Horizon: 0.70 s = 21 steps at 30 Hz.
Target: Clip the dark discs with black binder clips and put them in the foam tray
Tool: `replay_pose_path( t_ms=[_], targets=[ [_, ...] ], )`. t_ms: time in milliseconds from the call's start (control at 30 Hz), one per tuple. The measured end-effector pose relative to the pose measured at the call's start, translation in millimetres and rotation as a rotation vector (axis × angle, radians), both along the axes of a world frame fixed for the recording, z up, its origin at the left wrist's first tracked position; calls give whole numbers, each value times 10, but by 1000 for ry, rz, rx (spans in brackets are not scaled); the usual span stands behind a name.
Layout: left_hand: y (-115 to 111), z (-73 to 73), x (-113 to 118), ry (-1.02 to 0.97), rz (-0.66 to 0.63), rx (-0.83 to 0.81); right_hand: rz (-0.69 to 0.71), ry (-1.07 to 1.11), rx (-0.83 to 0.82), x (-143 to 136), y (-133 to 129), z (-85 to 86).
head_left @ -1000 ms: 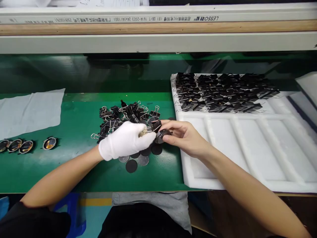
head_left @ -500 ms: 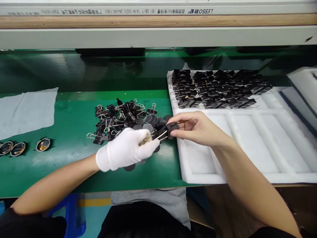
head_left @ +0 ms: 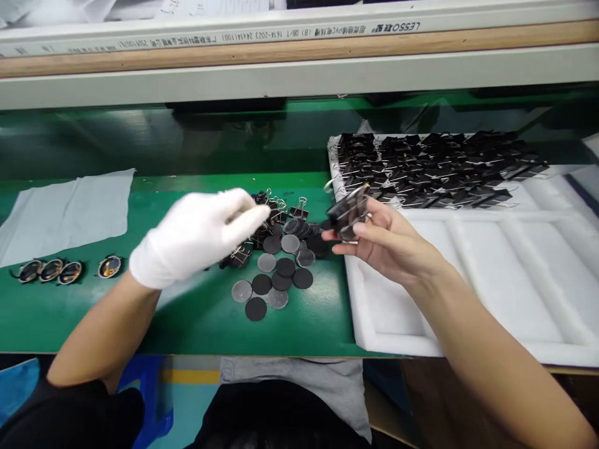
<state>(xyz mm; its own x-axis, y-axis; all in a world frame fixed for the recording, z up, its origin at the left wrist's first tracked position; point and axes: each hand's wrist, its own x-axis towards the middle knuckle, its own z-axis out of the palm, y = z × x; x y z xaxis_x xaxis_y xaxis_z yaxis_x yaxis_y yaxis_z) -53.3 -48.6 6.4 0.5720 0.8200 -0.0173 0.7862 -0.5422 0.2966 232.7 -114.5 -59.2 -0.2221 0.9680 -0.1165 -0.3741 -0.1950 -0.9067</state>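
Note:
My right hand (head_left: 388, 240), bare, holds a black binder clip (head_left: 349, 212) between thumb and fingers, just left of the white foam tray (head_left: 358, 312). Motion smears the clip, and whether anything sits in its jaws is hard to see. My left hand (head_left: 201, 234), in a white glove, hovers over the table's left-middle with thumb and fingers apart; no object shows in them. Behind its fingertips lies a heap of black binder clips (head_left: 238, 255), partly covered by the glove. Round discs (head_left: 285, 268), some black and some clear grey, are scattered between my hands.
Rows of black binder clips (head_left: 430, 168) fill the tray's far part. Several round metal-rimmed pieces with amber patterns (head_left: 70, 272) lie at the left, below a white cloth (head_left: 70, 209). A pale ledge (head_left: 299, 78) runs across the back.
My left hand has drawn away from the clip, moving left and up. My right hand keeps the clip and has tilted it upward, slightly to the right. The view has shifted a little left.

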Motion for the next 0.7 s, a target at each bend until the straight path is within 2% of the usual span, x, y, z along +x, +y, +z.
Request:
replay_pose_path(
  t_ms=[67, 100, 167, 267, 367, 533, 600, 700],
  targets=[
    [127, 29, -117, 227, 75, 117, -66, 78, -60, -23, 19, -22],
    [179, 11, -161, 331, 60, 130, -89, 89, -76, -36, 28, -35],
    [261, -75, -217, 440, -31, 107, -99, 89, -105, -66, 38, -62],
    [351, -226, -250, 455, -159, 44, -79, 84, -139, -105, 40, -95],
    [422, -252, -295, 414, -227, 17, -79, 71, -162, -116, 35, -118],
    [430, -31, -382, 219, -124, 78, 14, 14, -131, -122, 2, -137],
    [351, 29, -317, 82, -97, 65, 68, -43, -67, -167, -29, -121],
    [127, 11, -76, -106, -7, -18, 92, -134, 67, -286, -86, -73]
  ],
)
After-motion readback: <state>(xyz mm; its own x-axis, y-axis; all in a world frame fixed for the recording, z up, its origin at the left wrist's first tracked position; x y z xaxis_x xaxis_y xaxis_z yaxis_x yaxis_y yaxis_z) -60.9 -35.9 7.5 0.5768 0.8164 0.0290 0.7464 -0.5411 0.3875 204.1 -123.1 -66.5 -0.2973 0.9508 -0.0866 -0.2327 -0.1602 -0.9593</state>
